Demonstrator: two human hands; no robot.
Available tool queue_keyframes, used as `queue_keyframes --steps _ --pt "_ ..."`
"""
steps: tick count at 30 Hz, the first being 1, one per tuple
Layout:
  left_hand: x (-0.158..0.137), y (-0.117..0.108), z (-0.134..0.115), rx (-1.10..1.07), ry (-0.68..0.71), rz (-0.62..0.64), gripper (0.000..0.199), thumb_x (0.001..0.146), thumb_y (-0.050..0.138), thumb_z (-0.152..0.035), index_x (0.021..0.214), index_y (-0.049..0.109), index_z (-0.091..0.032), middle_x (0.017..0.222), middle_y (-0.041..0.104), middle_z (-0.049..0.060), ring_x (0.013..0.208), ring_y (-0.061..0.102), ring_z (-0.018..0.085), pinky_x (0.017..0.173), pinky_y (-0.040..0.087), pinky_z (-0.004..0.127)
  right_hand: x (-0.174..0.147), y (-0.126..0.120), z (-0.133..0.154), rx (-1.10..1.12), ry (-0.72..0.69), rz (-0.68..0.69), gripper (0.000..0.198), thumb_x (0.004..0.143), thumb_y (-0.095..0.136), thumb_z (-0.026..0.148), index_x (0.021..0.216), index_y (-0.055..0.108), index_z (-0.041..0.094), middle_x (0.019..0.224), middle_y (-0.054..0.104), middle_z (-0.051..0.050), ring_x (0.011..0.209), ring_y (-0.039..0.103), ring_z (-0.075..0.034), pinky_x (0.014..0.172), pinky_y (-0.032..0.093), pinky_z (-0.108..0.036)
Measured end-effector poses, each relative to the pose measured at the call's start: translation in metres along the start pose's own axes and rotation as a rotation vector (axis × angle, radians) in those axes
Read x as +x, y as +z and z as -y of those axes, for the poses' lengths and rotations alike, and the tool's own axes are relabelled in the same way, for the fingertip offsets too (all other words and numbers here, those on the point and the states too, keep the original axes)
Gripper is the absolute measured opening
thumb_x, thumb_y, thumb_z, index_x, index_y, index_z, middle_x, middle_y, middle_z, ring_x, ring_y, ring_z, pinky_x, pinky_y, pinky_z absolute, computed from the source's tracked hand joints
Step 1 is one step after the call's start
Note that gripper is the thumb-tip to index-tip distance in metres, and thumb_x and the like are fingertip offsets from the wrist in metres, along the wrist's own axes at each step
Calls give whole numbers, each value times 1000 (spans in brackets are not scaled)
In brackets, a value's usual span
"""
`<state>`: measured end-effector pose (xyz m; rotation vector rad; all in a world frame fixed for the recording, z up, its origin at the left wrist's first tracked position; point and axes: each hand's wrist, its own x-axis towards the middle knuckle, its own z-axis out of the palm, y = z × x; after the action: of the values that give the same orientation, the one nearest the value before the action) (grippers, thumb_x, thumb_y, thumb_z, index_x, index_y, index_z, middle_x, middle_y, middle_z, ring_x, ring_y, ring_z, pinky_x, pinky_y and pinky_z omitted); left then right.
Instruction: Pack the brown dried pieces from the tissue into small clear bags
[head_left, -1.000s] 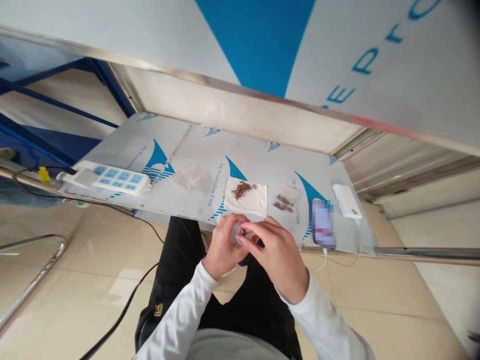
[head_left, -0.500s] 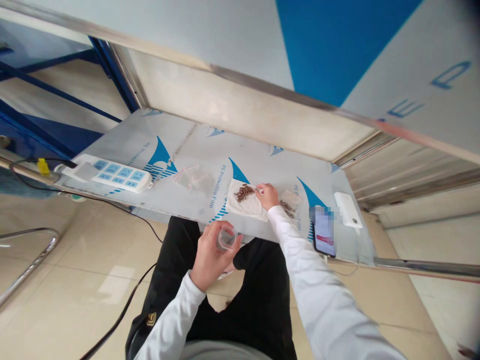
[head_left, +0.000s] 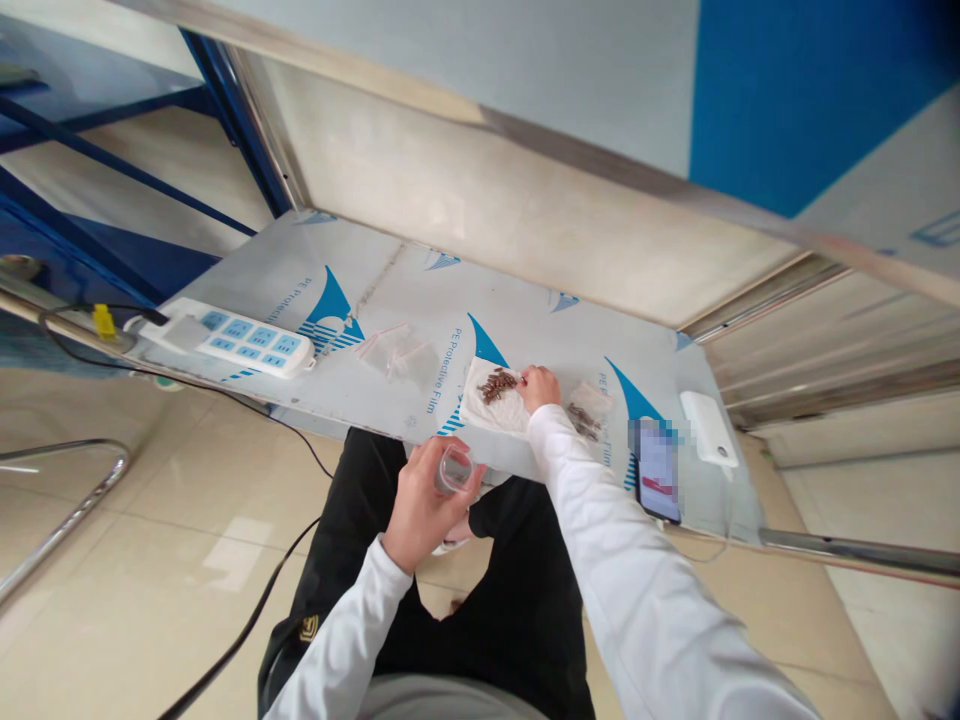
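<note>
My left hand [head_left: 424,505] holds a small clear plastic bag [head_left: 454,468] just in front of the table's near edge, above my lap. My right hand [head_left: 538,387] reaches out over the table, its fingertips pinched at a pile of small brown parts [head_left: 498,382] lying on a white sheet [head_left: 491,409]. Whether the fingers hold a part is too small to tell. A clear bag with more brown parts [head_left: 586,413] lies just right of that hand.
The table [head_left: 375,295] is film-covered metal. On it are a white and blue power strip [head_left: 240,338] at the left, empty clear bags [head_left: 397,352] in the middle, a phone [head_left: 658,470] and a white power bank [head_left: 709,428] at the right. A black cable [head_left: 247,620] runs over the tiled floor.
A second ago both hands were together at the small bag. My right hand then left it and reached forward to the pile of brown parts; my left hand stayed holding the bag.
</note>
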<state>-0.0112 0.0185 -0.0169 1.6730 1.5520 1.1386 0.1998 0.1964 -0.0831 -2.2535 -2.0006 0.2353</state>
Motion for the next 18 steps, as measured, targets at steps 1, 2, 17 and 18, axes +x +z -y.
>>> queue_keyframes --steps 1,2,17,18 --pt "0 0 0 1 -2 0 21 79 63 -37 91 54 -22 83 66 1 78 64 17 73 49 28 1 0 -2 16 10 -13 21 77 58 14 94 70 14 98 69 -13 93 63 -21 84 44 -28" --pt "0 -1 1 1 -6 -1 21 79 63 -36 91 54 -22 83 66 1 78 64 17 73 49 28 2 -1 -5 34 23 -29 23 77 57 14 96 70 14 97 70 -13 92 64 -21 84 45 -28" --pt "0 -2 6 -15 -52 2 20 79 63 -36 91 56 -22 81 67 1 78 64 17 74 49 28 23 -1 -27 196 29 -54 15 71 58 12 81 68 17 83 73 -5 80 66 -16 79 48 -26" --pt "0 -3 7 -14 -54 0 21 79 63 -36 91 56 -22 81 67 1 78 64 17 74 49 27 24 -2 -27 199 24 -48 15 71 58 11 80 68 17 83 73 -5 80 66 -16 78 47 -26"
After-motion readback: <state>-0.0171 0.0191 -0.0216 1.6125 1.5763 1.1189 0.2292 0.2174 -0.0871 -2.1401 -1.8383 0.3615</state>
